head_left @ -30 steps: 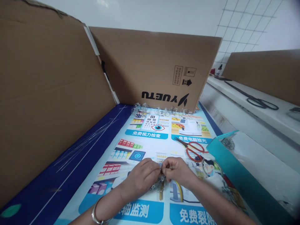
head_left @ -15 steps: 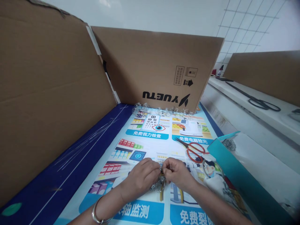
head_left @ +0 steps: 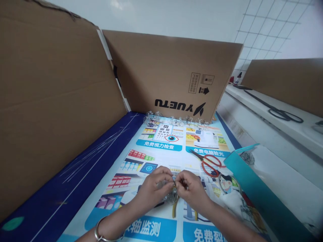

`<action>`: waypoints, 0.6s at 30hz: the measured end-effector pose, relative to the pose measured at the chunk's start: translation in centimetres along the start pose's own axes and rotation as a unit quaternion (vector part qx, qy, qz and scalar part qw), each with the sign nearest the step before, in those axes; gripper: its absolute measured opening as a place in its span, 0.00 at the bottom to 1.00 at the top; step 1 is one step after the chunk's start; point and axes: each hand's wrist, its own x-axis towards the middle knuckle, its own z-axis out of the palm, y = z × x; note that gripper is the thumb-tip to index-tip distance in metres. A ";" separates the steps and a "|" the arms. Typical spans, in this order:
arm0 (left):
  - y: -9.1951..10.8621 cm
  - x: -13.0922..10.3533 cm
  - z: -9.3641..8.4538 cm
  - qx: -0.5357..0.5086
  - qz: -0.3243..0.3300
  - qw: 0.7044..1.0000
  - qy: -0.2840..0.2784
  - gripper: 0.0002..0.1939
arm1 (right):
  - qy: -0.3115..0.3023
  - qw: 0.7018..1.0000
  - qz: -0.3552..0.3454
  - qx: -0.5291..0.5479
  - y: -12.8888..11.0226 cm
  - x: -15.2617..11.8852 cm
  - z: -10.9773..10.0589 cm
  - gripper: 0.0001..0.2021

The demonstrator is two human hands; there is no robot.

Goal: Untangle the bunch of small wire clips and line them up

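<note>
The left hand (head_left: 156, 188) and right hand (head_left: 191, 189) pinch the wire piece (head_left: 172, 196) between their fingers, seemingly to steady it; red-handled scissors (head_left: 203, 159) lie near, perhaps for easy reach.

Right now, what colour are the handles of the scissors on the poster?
Red; the handles show best in the head view.

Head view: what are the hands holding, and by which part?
A small wiry piece, held at its far end between left hand and right hand; exact grip hidden.
</note>
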 end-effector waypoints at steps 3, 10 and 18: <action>0.3 0.2 0.1 -0.039 -0.029 0.999 -0.011 0.06 | 0.004 0.999 -0.032 -0.024 0.1 -0.1 0.2 0.08; -0.5 -0.1 1.0 -0.125 -0.074 0.989 0.032 0.05 | -0.020 0.996 -0.072 -0.047 -0.3 -0.2 0.1 0.08; 0.0 -0.5 1.2 -0.247 -0.138 0.957 0.065 0.05 | -0.085 0.992 -0.059 -0.066 -1.4 0.0 -1.0 0.06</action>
